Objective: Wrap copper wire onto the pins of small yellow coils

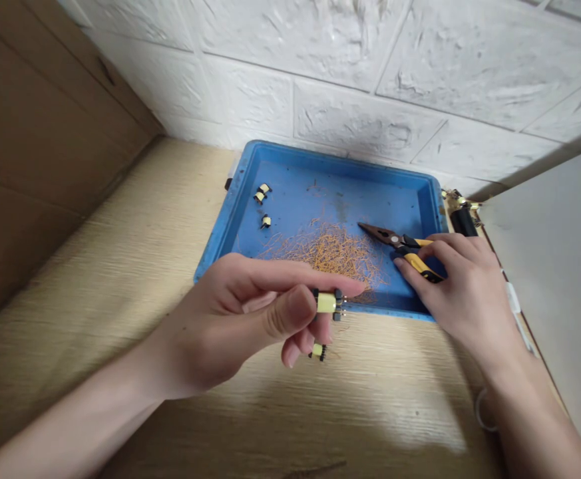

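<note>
From my remote view, the pliers [394, 241] showed dull steel jaws and glossy yellow-and-black plastic grips, while the coil bobbin [327, 303] was black plastic wrapped in matt yellow tape, with bright metal pins. The blue plastic tray [320, 166] looked matt and scuffed beneath fine copper wire clippings [327, 253]. The tabletop [95, 313] was smooth wood-grain laminate, the wall panel [350, 73] white and roughly embossed, and the brown cardboard [35, 133] matt.

Yellow-taped coil bobbin [326, 303], black ends, metal pins, held aloft, yellow-handled needle-nose pliers [394, 241], resting in a blue tray [320, 158]
</note>
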Motion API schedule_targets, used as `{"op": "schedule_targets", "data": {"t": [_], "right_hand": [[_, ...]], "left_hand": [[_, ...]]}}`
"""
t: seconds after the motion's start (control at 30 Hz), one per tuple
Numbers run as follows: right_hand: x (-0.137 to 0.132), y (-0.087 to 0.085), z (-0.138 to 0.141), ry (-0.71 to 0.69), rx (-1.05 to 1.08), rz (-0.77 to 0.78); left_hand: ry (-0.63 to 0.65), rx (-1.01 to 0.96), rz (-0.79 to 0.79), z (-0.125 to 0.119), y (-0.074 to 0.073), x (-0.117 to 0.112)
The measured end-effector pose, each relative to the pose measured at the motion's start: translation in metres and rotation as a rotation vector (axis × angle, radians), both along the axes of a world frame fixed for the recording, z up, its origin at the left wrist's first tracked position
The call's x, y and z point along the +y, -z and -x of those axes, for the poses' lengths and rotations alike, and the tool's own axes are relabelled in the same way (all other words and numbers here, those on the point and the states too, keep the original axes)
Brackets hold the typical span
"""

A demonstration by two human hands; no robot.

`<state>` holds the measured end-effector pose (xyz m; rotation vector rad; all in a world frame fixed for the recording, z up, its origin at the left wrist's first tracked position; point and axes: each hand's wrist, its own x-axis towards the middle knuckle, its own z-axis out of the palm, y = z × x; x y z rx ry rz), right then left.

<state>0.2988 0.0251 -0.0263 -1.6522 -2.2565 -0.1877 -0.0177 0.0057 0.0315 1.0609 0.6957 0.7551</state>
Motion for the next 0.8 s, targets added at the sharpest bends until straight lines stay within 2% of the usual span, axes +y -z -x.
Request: {"op": "schedule_targets", "data": {"t": [0.13,0.2,0.3,0.4,0.43,0.53,0.6,0.7,0.8], "right_hand": [[0.000,-0.001,0.001,-0.002,-0.009,-0.007],[-0.001,0.000,0.001,-0.004,-0.015,-0.010],[-0.001,0.001,0.001,-0.008,-0.018,-0.020],[0.000,0.004,0.001,-0.015,-0.023,-0.040],[0.000,0.005,0.001,-0.015,-0.026,-0.046],[0.001,0.006,0.005,0.003,-0.019,-0.062],[0.002,0.006,0.009,0.023,-0.012,-0.067],[0.003,0.006,0.014,0.051,-0.008,-0.056],[0.004,0.007,0.016,0.055,0.004,-0.056]], "left_hand": [[0.011,0.043,-0.046,0.001,0.002,0.000],[-0.034,0.097,-0.097,0.003,0.006,0.002],[-0.253,0.292,-0.289,0.006,0.016,0.011],[-0.518,0.636,-0.511,0.014,0.028,0.025],[-0.549,0.731,-0.564,0.018,0.031,0.029],[-0.549,0.990,-0.714,0.027,0.035,0.039],[-0.522,1.089,-0.765,0.031,0.035,0.045],[-0.454,1.170,-0.849,0.034,0.034,0.056],[-0.411,1.202,-0.970,0.038,0.040,0.073]]}}
